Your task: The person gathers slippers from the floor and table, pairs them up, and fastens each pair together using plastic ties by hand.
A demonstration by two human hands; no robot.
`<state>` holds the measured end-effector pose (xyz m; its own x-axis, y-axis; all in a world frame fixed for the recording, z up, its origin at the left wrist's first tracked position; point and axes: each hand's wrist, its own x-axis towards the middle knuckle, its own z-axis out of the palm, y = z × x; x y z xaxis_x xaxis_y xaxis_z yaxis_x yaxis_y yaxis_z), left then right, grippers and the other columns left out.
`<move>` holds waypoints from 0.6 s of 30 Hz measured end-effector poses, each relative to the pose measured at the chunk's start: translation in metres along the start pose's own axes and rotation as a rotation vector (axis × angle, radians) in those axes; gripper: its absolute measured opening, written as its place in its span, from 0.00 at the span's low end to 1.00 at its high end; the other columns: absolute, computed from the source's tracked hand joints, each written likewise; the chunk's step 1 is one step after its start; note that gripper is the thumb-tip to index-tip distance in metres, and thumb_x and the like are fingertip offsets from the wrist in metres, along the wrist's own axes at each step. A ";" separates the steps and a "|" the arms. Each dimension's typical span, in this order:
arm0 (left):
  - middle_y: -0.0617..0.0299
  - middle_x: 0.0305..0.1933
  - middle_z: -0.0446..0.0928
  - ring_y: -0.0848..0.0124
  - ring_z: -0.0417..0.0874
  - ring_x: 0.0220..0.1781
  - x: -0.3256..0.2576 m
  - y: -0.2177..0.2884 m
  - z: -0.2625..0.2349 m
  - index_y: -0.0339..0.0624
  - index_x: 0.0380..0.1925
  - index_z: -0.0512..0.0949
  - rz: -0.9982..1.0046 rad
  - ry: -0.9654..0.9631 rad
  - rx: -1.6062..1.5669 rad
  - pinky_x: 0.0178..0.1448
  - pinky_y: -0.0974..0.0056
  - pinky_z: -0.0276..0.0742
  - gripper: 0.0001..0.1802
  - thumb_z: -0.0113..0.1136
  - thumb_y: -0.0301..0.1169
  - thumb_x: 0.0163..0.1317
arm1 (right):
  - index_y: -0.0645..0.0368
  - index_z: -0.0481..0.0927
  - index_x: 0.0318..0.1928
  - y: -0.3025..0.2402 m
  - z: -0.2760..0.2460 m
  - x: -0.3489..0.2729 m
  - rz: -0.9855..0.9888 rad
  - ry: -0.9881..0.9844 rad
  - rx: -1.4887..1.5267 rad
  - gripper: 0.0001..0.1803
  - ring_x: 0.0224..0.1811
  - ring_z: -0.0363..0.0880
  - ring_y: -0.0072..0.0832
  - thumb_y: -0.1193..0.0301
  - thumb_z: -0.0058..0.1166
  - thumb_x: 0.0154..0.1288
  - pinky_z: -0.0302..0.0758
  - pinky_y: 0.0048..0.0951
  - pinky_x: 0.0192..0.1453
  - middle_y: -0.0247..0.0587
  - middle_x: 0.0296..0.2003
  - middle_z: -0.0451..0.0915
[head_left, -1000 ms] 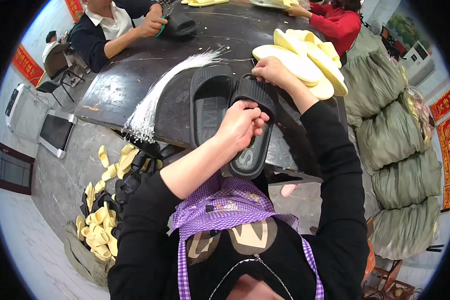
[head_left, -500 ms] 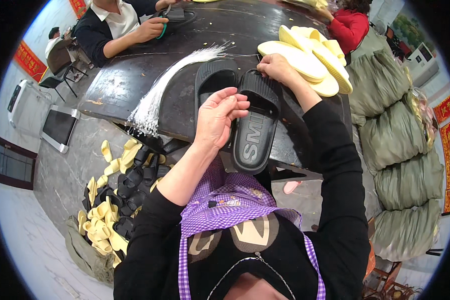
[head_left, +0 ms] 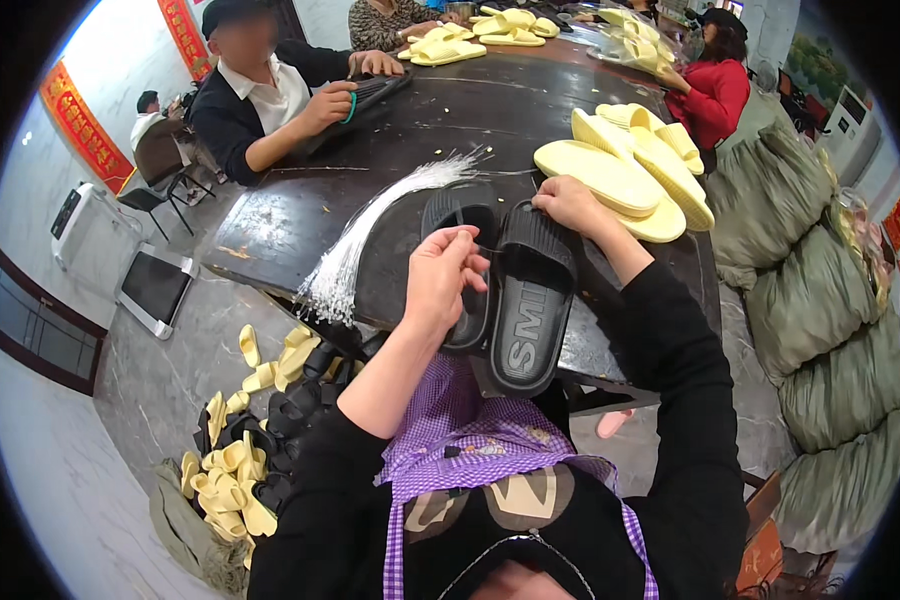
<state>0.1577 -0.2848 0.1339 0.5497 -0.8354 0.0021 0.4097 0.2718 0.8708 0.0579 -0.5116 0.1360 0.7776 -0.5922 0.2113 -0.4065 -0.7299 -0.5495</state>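
Black foam slide sandals (head_left: 530, 300) looked light and bendy; your right hand (head_left: 570, 205) gripped a toe, left hand (head_left: 445, 280) pinched thin plastic tie (head_left: 485, 248).

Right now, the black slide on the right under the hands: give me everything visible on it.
The right black slide is a one-piece sandal of matte, foam-like material, lying sole-up on the dark table, its heel end overhanging the near edge. The sole has fine cross ribs at the toe end and raised pale lettering toward the heel. The right hand grips its far end. The left hand pinches something thin just beside it, over the second black slide that lies alongside, touching. Its strap is hidden underneath.
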 end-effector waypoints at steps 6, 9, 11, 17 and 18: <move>0.59 0.24 0.72 0.73 0.73 0.22 0.006 0.002 -0.007 0.31 0.32 0.72 -0.371 0.024 -0.179 0.16 0.72 0.65 0.06 0.49 0.23 0.58 | 0.65 0.79 0.30 -0.010 -0.005 -0.010 -0.069 0.017 -0.010 0.13 0.28 0.77 0.37 0.66 0.53 0.53 0.72 0.34 0.37 0.50 0.24 0.78; 0.59 0.24 0.71 0.74 0.71 0.20 0.002 -0.001 -0.009 0.32 0.30 0.71 -0.535 -0.041 -0.251 0.14 0.74 0.60 0.05 0.49 0.24 0.58 | 0.64 0.79 0.31 -0.018 -0.010 -0.017 -0.033 -0.019 -0.022 0.13 0.36 0.77 0.46 0.65 0.53 0.52 0.72 0.39 0.42 0.54 0.30 0.78; 0.60 0.23 0.70 0.75 0.69 0.19 -0.002 0.002 -0.008 0.34 0.28 0.69 -0.669 -0.040 -0.281 0.13 0.74 0.57 0.04 0.48 0.24 0.58 | 0.64 0.79 0.31 -0.022 -0.014 -0.023 -0.025 -0.041 -0.032 0.13 0.35 0.77 0.47 0.65 0.53 0.52 0.72 0.39 0.42 0.54 0.29 0.78; 0.61 0.22 0.69 0.77 0.66 0.17 -0.014 0.013 -0.011 0.36 0.25 0.67 -0.848 -0.064 -0.234 0.12 0.74 0.55 0.05 0.46 0.25 0.58 | 0.66 0.78 0.31 -0.022 -0.017 -0.040 -0.045 -0.063 -0.062 0.13 0.29 0.77 0.38 0.66 0.52 0.55 0.71 0.34 0.36 0.52 0.25 0.78; 0.61 0.22 0.68 0.77 0.65 0.16 -0.015 0.015 -0.010 0.36 0.26 0.67 -0.849 -0.036 -0.203 0.11 0.75 0.54 0.05 0.45 0.25 0.59 | 0.66 0.78 0.31 -0.023 -0.018 -0.041 -0.043 -0.065 -0.061 0.13 0.29 0.77 0.38 0.66 0.52 0.55 0.71 0.34 0.36 0.52 0.25 0.78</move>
<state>0.1626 -0.2631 0.1427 -0.0223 -0.8076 -0.5892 0.7937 -0.3727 0.4808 0.0270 -0.4767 0.1542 0.8236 -0.5379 0.1798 -0.3989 -0.7747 -0.4906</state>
